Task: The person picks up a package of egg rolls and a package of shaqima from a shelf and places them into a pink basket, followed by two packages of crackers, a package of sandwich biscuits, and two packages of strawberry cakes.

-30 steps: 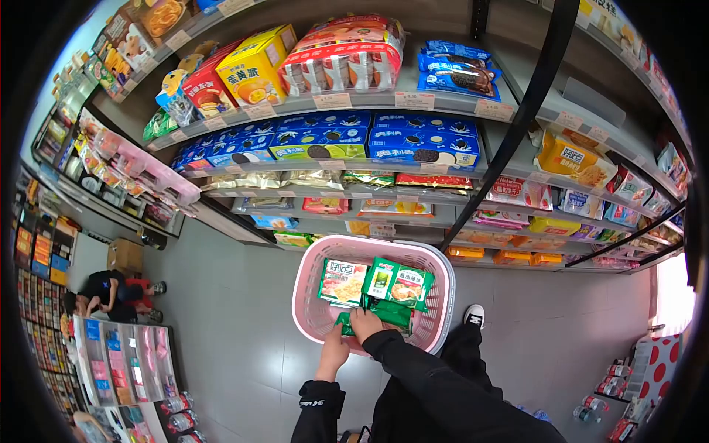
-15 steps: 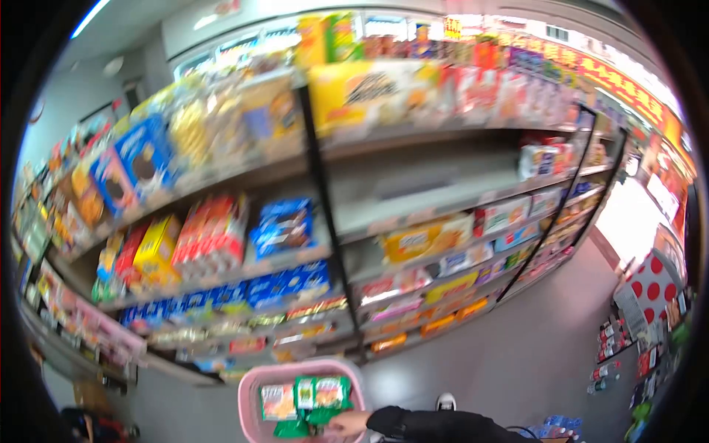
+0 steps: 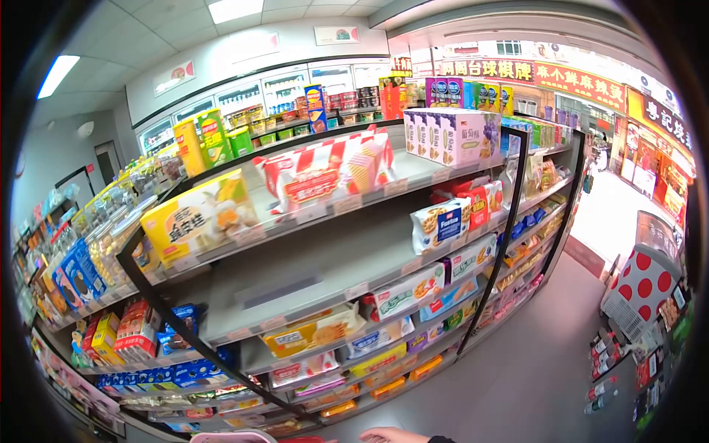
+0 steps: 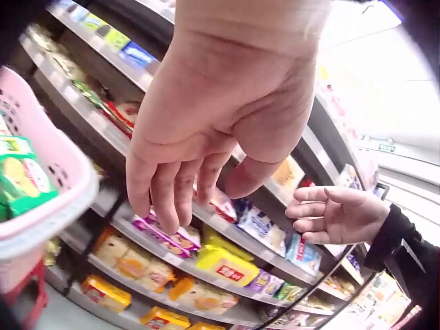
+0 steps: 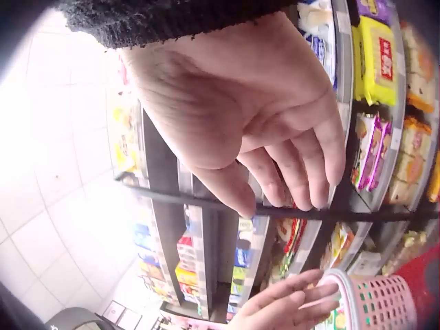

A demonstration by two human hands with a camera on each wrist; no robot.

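Observation:
Palm showing and fingers loosely bent, my left hand (image 4: 220, 110) holds nothing in the left wrist view, beside the pink basket (image 4: 65, 161). A green snack pack (image 4: 27, 180) lies in that basket. My right hand (image 5: 240, 110) is also empty, its fingers relaxed and apart, in front of the shelves. At the bottom edge of the head view, part of the right hand (image 3: 395, 434) shows to the right of the basket's rim (image 3: 233, 436). The two hands are apart from each other.
Snack shelves (image 3: 295, 288) fill the middle, with a yellow box (image 3: 199, 214), a red-and-white striped bag (image 3: 325, 173) and purple-and-white boxes (image 3: 454, 136) on top. Black uprights divide them. At the right stand a red-dotted case (image 3: 642, 284) and bottles (image 3: 602, 354) on the floor.
The head view has swung up and to the right along the shelves, so the basket has dropped to the bottom edge. Both hands have come away from the green packs in the basket.

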